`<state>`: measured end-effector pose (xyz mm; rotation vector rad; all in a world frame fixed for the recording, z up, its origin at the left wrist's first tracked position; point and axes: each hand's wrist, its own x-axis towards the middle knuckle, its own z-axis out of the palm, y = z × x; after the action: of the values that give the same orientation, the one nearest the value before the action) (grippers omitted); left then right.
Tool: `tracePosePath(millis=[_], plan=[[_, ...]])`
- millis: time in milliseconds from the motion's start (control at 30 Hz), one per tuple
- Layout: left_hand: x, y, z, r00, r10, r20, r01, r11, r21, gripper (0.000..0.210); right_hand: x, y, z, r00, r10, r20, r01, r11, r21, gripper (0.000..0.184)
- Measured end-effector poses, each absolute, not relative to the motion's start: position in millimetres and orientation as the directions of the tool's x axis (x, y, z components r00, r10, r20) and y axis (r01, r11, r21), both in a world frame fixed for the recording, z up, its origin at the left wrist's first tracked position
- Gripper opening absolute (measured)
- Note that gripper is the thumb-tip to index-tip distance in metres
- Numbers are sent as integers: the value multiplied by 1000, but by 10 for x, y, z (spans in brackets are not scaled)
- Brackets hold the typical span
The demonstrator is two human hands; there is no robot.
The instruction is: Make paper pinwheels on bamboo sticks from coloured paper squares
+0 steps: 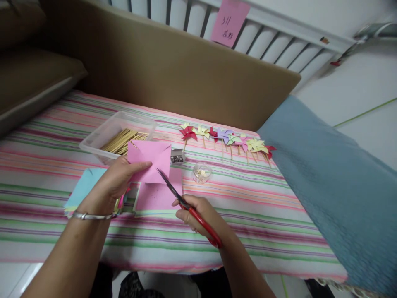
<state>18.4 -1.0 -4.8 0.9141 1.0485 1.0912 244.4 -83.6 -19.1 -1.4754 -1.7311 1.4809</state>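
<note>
Pinched in my left hand (119,176) is a square sheet of pink paper (151,155), with slits running in from its upper corners. My right hand (198,215) grips a pair of scissors (203,223) with red handles. Their dark blades point up and left, the tips lying over the lower right part of the sheet. Below it a stack of pink paper (163,198) rests on the striped cloth. A pile of coloured paper squares (88,184), blue on top, lies partly hidden behind my left wrist.
A clear plastic box (116,124) holds many wooden sticks (124,140). Near it stand a small box of metal pins (177,157) and a round tub (202,172) of small pale pieces. Paper pinwheels (225,136) line the back of the striped cloth (248,236), before a brown backrest (173,66).
</note>
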Motion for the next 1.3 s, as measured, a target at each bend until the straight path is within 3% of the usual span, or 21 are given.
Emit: tracePosePath(millis=[167, 800, 1300], plan=[[179, -19, -26, 122, 971, -206, -242, 230, 943, 42, 2392, -839, -247, -340, 905, -258, 401, -108, -910, 33], [108, -8, -14, 146, 976, -160, -216, 189, 958, 41, 2344, -837, -210, -328, 897, -296, 389, -157, -908, 30], [120, -22, 63, 138, 968, -212, -252, 241, 937, 37, 2333, -842, -182, -326, 896, -300, 373, -170, -912, 30]])
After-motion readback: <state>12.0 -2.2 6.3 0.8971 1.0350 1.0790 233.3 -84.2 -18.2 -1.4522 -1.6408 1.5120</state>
